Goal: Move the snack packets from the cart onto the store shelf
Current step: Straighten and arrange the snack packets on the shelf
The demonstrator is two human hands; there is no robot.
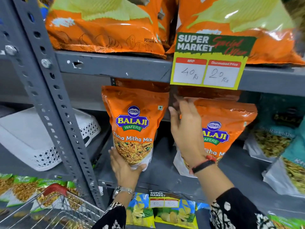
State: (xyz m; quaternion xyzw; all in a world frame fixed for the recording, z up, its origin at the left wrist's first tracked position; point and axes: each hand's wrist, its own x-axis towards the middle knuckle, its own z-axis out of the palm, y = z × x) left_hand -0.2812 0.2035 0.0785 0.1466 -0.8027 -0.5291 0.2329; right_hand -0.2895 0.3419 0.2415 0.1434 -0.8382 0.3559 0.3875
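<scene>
1. Snack packets: in the head view, one orange Tikha Mitha Mix packet (134,128) stands upright on the middle grey shelf (165,180), near its left end. A second orange packet (217,134) stands just to its right, with a gap between them.
2. At the left packet's bottom edge, the left hand (125,169) cups the base with thumb and fingers curled round it. It is holding the packet, which looks set down or very nearly so.
3. The right hand (186,131) is spread open, fingers straight, with its palm across the left side of the second packet. It seems to press or steady the packet without gripping it; I cannot tell how firm the contact is.
4. The wire cart (54,210) sits at the near left. Whether it holds any packets I cannot tell; the green packets (24,187) seen around it may lie on a shelf beyond it.
5. Teal packets (274,134) fill the shelf's far right, and a price card (209,61) hangs from the shelf above.
6. Risks, as I judge them: the left packet is tall and rests on a narrow base, so letting go before it settles could tip it forward off the edge. Pushing too hard with the right hand could knock the second packet back or sideways into the teal ones.
</scene>
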